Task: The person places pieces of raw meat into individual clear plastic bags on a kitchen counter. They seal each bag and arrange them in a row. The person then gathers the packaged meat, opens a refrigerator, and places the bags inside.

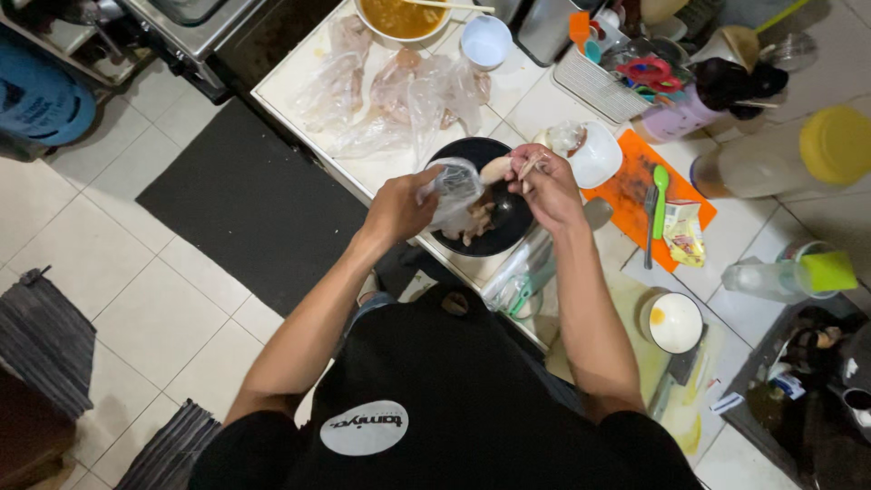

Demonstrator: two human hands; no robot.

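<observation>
left hand (396, 207): grips clear bag (454, 189) over black pan (508, 231) on bench (535, 109). right hand (544, 181): pinches meat piece (497, 169). advice: keep bag mouth above pan, pull pieces out singly.

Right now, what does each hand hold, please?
Left hand: closed on a clear plastic bag above the black pan.
Right hand: closed on a pale piece of raw meat above the same pan.
</observation>
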